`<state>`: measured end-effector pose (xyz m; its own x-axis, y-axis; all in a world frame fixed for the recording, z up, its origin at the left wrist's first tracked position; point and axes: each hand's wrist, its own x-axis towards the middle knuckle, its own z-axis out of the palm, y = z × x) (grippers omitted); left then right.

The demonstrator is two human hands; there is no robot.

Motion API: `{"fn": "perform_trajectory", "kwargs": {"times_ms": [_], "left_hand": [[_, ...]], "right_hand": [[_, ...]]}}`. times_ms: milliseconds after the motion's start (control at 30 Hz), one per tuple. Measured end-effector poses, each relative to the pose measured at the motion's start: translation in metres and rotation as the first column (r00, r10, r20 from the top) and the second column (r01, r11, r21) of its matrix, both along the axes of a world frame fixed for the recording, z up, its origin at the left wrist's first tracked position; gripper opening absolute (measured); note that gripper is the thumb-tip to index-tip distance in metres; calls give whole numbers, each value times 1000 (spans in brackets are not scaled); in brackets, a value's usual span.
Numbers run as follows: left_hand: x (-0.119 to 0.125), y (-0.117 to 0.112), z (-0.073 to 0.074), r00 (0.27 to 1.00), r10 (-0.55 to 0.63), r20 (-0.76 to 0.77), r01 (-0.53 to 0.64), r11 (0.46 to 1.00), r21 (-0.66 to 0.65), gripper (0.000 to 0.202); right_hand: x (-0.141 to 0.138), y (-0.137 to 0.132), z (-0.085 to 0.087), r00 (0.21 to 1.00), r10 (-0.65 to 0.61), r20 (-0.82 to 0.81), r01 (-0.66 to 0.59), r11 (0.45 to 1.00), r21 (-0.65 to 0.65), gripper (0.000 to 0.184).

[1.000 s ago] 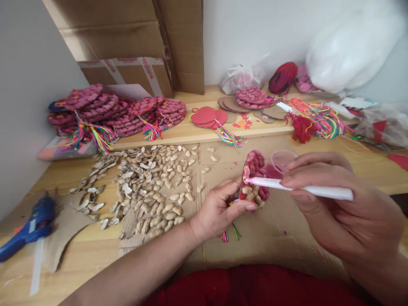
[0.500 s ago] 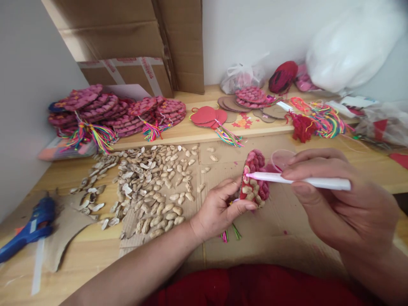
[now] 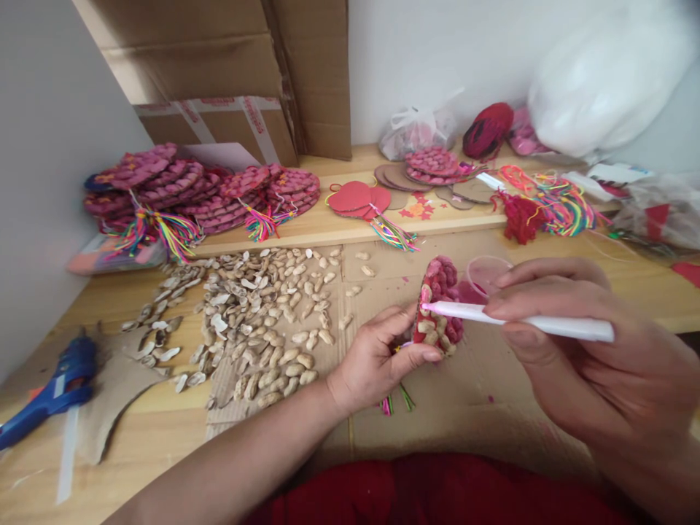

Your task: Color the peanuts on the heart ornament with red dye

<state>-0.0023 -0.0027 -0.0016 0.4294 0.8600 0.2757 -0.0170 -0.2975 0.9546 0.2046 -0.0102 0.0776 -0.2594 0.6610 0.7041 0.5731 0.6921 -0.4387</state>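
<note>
My left hand (image 3: 383, 354) grips a red disc covered with peanut shells (image 3: 437, 292), tilted up on its edge. Most of its shells are pink, while those nearest my thumb stay natural tan. Coloured tassel ends (image 3: 397, 402) hang below that hand. Between the thumb and fingers of my right hand (image 3: 590, 343) is a white paintbrush-like pen (image 3: 525, 319). Its pink tip touches a shell at the disc's left side. Behind the pen stands a small clear cup (image 3: 486, 275) with pink liquid, partly hidden by my right fingers.
Loose peanut shells (image 3: 273, 321) spread over cardboard at left. A blue glue gun (image 3: 65, 383) lies further left. Stacks of pink shell discs (image 3: 202, 189), red discs (image 3: 355, 200) and colourful tassels (image 3: 563, 204) rest on a raised shelf behind.
The pen's tip has shifted slightly down on the disc, and its rear end has dropped a little with my right hand. My left hand keeps nearly the same place.
</note>
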Motion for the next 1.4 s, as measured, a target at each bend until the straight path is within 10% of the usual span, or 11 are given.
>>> {"fn": "perform_trajectory", "kwargs": {"times_ms": [1400], "left_hand": [[1, 1, -2, 986, -13, 164, 42, 984, -174, 34]], "right_hand": [[2, 1, -5, 999, 23, 32, -22, 1000, -17, 22]]}}
